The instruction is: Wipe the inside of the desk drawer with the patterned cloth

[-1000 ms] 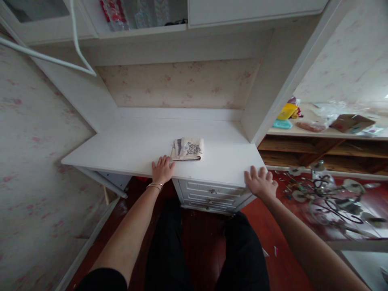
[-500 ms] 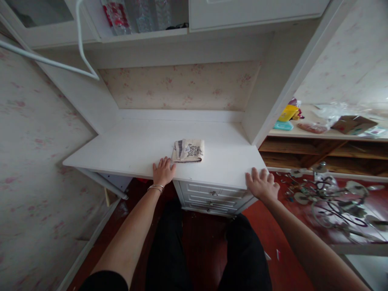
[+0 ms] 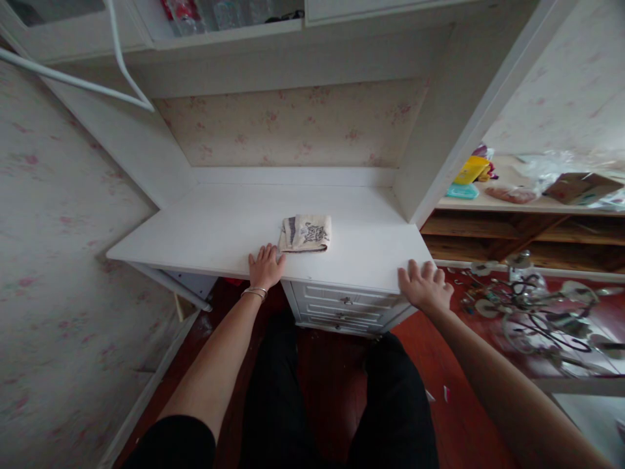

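My left hand (image 3: 265,268) lies flat on the front edge of the white desk (image 3: 229,221), fingers spread, a bracelet at the wrist. Just beyond its fingertips is a folded cream cloth (image 3: 306,233) with dark print and a dark stripe. At the desk's front right corner rests my right hand (image 3: 424,285), fingers apart and holding nothing. Between my hands, below the desktop, stands a white drawer unit (image 3: 342,306) with small knobs.
A white hutch with clear bottles (image 3: 229,16) hangs over the desk. White bent tubing (image 3: 117,58) juts in at upper left. To the right, a chandelier (image 3: 551,312) lies on the red floor before a wooden shelf (image 3: 473,228) holding a yellow container (image 3: 471,169) and a cardboard box (image 3: 581,189).
My view has tilted slightly, so the desk and cloth appear a little higher. Both hands stay on the desk edge, and the cloth lies in the same place.
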Available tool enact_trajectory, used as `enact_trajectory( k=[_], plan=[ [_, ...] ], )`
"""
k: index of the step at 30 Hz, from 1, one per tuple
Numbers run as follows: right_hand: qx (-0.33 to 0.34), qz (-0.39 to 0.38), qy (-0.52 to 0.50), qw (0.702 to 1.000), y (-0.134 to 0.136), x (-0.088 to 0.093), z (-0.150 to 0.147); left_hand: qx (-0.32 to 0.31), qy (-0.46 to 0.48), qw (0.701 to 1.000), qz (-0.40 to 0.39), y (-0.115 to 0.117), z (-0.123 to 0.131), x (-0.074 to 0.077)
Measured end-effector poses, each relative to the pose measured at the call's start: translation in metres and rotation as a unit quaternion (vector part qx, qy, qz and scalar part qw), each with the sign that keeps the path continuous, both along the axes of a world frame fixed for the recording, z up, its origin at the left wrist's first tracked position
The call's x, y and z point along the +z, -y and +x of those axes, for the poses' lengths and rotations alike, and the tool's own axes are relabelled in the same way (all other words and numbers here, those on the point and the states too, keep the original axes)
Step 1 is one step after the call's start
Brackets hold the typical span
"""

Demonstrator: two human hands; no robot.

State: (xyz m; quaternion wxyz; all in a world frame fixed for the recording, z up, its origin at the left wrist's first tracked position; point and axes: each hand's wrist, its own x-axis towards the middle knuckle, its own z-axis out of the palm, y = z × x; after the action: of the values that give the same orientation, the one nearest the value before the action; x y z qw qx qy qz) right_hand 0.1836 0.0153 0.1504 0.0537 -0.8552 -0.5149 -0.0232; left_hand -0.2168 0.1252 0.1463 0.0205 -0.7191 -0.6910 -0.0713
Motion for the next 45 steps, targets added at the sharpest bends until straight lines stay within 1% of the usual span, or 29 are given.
enact_trajectory(
  k=[4, 11, 20, 26, 28, 29, 31, 33, 34, 35, 36, 37, 38, 39, 41, 43, 45],
  plan=[
    [-0.002, -0.013, -0.017, 1.000, -0.001, 0.000, 0.001, -0.001, -0.001, 1.000, -0.003, -0.001, 0.000, 0.000],
    [-0.001, -0.006, -0.024, 1.000, -0.002, -0.001, 0.003, -0.001, -0.001, 1.000, -0.004, -0.001, 0.000, -0.002],
    [0.005, -0.017, -0.027, 0.999, -0.002, -0.001, 0.004, -0.004, -0.006, 1.000, -0.008, 0.000, 0.001, -0.003],
    [0.013, 0.000, -0.025, 1.000, -0.002, -0.004, 0.006, -0.004, 0.022, 1.000, 0.008, -0.001, 0.004, 0.000],
    [0.016, 0.010, -0.018, 1.000, -0.003, -0.005, 0.006, 0.002, 0.046, 0.999, 0.028, 0.005, 0.006, 0.004],
    [0.018, 0.013, -0.016, 1.000, -0.003, -0.006, 0.007, 0.003, 0.064, 0.997, 0.049, 0.011, 0.008, 0.005],
    [0.019, 0.018, -0.008, 1.000, -0.004, -0.007, 0.008, -0.011, 0.110, 0.988, 0.107, 0.033, 0.018, 0.006],
    [0.020, 0.020, -0.002, 1.000, -0.005, -0.007, 0.008, -0.060, 0.159, 0.974, 0.150, 0.064, 0.037, 0.002],
    [0.021, 0.021, -0.001, 1.000, -0.005, -0.007, 0.008, -0.092, 0.179, 0.969, 0.142, 0.080, 0.050, -0.003],
    [0.023, 0.021, -0.002, 1.000, -0.005, -0.007, 0.008, -0.137, 0.196, 0.965, 0.108, 0.096, 0.065, -0.009],
    [0.024, 0.021, -0.004, 0.999, -0.005, -0.007, 0.008, -0.198, 0.212, 0.956, 0.048, 0.110, 0.080, -0.015],
    [0.023, 0.018, -0.008, 1.000, -0.006, -0.007, 0.008, -0.241, 0.228, 0.943, -0.016, 0.121, 0.095, -0.023],
    [0.021, 0.014, -0.012, 1.000, -0.006, -0.006, 0.008, -0.248, 0.241, 0.936, -0.062, 0.128, 0.110, -0.030],
    [0.017, 0.010, -0.016, 1.000, -0.006, -0.006, 0.008, -0.237, 0.240, 0.937, -0.090, 0.132, 0.124, -0.038],
    [0.010, 0.000, -0.023, 1.000, -0.007, -0.005, 0.008, -0.202, 0.224, 0.942, -0.146, 0.131, 0.147, -0.051],
    [0.005, -0.007, -0.028, 1.000, -0.008, -0.005, 0.008, -0.182, 0.207, 0.942, -0.193, 0.124, 0.164, -0.061],
    [0.001, -0.010, -0.031, 0.999, -0.008, -0.005, 0.009, -0.182, 0.203, 0.936, -0.221, 0.118, 0.173, -0.068]
  ],
)
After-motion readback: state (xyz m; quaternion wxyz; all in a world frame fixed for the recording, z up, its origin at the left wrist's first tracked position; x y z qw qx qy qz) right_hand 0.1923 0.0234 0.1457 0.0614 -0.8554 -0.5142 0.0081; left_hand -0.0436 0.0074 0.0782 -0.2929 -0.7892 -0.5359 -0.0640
